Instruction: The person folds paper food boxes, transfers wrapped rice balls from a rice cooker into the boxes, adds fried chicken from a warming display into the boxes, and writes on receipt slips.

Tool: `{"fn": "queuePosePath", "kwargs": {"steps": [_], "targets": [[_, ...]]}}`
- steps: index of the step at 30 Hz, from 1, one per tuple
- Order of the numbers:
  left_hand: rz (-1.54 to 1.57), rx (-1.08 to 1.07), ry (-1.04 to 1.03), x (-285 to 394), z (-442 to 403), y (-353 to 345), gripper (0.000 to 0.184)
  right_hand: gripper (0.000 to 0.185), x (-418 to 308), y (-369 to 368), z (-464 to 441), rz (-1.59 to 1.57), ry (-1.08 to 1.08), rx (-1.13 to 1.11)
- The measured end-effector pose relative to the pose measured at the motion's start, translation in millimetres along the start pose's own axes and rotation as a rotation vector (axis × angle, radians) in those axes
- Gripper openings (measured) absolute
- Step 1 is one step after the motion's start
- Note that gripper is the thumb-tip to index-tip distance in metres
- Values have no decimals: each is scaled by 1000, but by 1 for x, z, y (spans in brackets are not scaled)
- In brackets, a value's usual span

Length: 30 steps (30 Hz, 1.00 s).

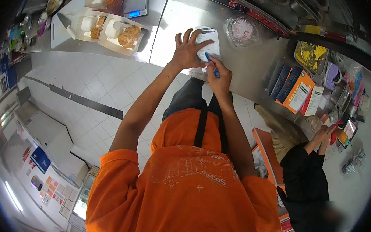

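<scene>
A white paper slip with printed lines lies on the steel counter in front of me. My left hand rests on its left side with the fingers spread. In my right hand is a blue pen, gripped between thumb and fingers, its upper end tilted toward me. The pen's tip is over the lower part of the slip; whether it touches the paper I cannot tell. The writing on the slip is too small to read.
Left on the counter stand open boxes of fried food, a scale and a knife. To the right are a clear plastic container, an orange box and a tray of yellow food. A person in black works at the right.
</scene>
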<state>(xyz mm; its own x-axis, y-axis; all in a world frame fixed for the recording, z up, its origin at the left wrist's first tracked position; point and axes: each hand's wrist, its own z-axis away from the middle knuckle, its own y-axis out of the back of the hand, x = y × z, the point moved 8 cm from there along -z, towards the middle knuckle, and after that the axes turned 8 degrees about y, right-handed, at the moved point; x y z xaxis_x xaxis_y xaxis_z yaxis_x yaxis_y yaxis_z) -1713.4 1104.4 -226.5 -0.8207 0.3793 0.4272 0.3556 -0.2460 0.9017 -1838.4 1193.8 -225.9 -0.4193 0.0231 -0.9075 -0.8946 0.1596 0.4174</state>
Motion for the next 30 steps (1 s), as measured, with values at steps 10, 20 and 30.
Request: {"fn": "queuePosePath", "kwargs": {"steps": [10, 20, 30], "targets": [[-9, -2, 1, -3, 1, -5, 86, 25, -3, -9, -2, -32, -10, 50], [-4, -6, 0, -2, 1, -2, 87, 21, -9, -7, 0, -30, -32, 51], [11, -50, 43, -1, 2, -1, 86, 22, -17, 5, 8, -76, 1, 91]]}}
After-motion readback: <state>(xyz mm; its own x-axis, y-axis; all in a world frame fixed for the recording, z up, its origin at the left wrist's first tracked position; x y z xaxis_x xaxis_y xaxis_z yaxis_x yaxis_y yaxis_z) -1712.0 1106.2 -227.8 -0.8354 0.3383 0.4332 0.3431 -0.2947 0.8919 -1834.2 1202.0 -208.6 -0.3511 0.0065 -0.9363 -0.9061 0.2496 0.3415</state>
